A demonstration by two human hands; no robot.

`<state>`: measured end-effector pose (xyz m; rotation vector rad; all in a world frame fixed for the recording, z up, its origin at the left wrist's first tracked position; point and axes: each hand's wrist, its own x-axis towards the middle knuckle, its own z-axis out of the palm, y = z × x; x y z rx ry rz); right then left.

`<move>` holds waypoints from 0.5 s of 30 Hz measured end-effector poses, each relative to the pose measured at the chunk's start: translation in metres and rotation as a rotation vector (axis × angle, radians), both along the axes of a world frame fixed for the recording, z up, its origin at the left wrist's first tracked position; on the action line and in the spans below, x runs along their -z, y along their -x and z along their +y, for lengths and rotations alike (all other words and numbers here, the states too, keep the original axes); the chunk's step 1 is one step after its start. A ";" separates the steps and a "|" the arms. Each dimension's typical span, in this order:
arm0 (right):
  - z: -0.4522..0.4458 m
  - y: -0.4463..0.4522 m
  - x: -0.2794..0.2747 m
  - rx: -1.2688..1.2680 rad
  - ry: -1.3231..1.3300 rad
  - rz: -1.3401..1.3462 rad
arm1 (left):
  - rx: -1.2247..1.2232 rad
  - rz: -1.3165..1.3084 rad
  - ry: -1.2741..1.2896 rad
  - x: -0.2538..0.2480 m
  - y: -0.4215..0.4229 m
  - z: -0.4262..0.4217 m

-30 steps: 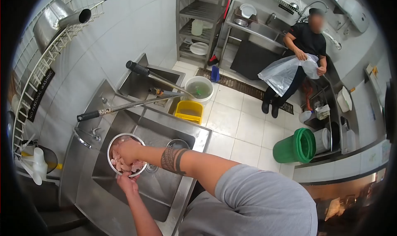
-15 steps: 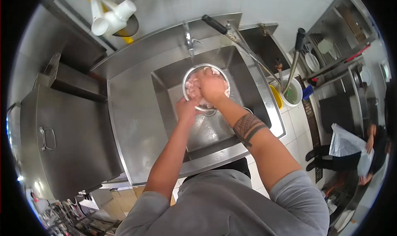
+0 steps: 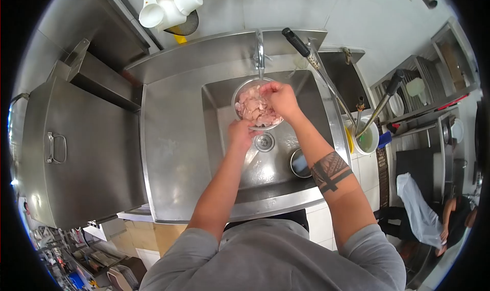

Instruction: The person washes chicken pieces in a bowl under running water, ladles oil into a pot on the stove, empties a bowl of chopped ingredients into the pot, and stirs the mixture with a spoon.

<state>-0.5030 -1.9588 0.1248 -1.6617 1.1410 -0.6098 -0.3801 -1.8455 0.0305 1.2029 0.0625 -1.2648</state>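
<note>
A round metal bowl (image 3: 236, 98) filled with pale pink raw meat pieces (image 3: 253, 107) is in the steel sink, under the faucet (image 3: 261, 53). My left hand (image 3: 241, 134) grips the near rim of the bowl, its fingers at the edge of the meat. My right hand (image 3: 279, 98) is over the bowl's right side, fingers pinched together at the meat; whatever they hold is too small to make out. The sink drain (image 3: 264, 142) shows just below the bowl. A second round metal container (image 3: 300, 163) lies in the sink near my right forearm.
Long-handled tools with black grips (image 3: 296, 42) lean over the sink's right side. A white bucket (image 3: 368, 138) stands on the floor. White scoops (image 3: 171, 13) hang at upper left. At lower right a person (image 3: 451, 217) holds a clear plastic sheet (image 3: 419, 209).
The view has swung round over the sink. My right hand has lifted from deep in the meat to the bowl's right side, uncovering more meat. My left hand stays at the rim.
</note>
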 end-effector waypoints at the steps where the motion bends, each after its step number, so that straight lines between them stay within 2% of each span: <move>1: -0.008 -0.006 0.004 0.012 -0.091 -0.172 | -0.037 -0.020 0.001 0.004 -0.001 -0.007; 2: -0.015 -0.012 0.005 0.022 -0.183 -0.343 | -0.052 -0.017 0.007 0.003 -0.003 -0.014; 3: -0.021 -0.017 0.005 0.006 -0.179 -0.340 | -0.042 -0.022 0.014 0.001 -0.005 -0.021; 5: -0.033 -0.025 0.008 0.041 -0.375 -0.379 | -0.048 -0.024 0.025 -0.004 -0.007 -0.033; 9: -0.048 -0.050 0.003 0.070 -0.405 -0.372 | -0.016 -0.062 0.065 -0.012 -0.002 -0.058; 11: -0.053 -0.055 -0.006 -0.014 -0.316 -0.179 | -0.026 -0.058 0.077 -0.014 0.001 -0.062; 12: -0.055 -0.056 -0.009 -0.023 -0.321 -0.174 | -0.030 -0.045 0.088 -0.015 0.003 -0.062; 13: -0.058 -0.053 -0.013 -0.094 -0.206 -0.059 | -0.034 -0.032 0.097 -0.016 0.003 -0.060; 14: -0.063 -0.049 -0.011 -0.165 -0.092 0.055 | -0.044 -0.027 0.090 -0.013 0.002 -0.059; 15: -0.076 -0.042 0.004 -0.175 -0.100 0.062 | -0.029 -0.042 0.061 -0.010 -0.001 -0.056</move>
